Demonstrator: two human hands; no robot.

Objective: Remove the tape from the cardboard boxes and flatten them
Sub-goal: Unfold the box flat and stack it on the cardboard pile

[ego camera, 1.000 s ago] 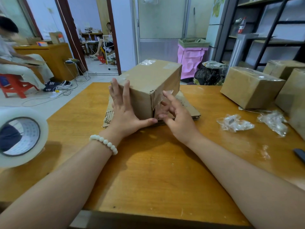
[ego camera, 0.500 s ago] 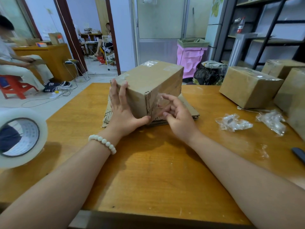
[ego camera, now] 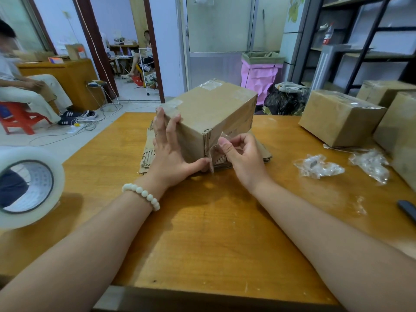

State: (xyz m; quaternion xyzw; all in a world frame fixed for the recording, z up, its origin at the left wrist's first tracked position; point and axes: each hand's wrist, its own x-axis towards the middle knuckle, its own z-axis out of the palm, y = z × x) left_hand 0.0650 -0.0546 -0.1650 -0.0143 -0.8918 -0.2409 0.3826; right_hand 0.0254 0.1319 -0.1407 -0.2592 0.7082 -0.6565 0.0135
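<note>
Seemingly, right grip [ego camera: 243, 158] pinches tape strip [ego camera: 218, 137]; left grip [ego camera: 173, 158], laid flat, braces box [ego camera: 216, 109].

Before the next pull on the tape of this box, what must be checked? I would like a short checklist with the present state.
1. Left hand braces the box: ok.
2. Right hand pinches the tape strip: ok.
3. Box rests on the flattened cardboard: ok.
4. Top tape patches removed: not ok.
5. Strip free of tears: cannot tell.
</note>
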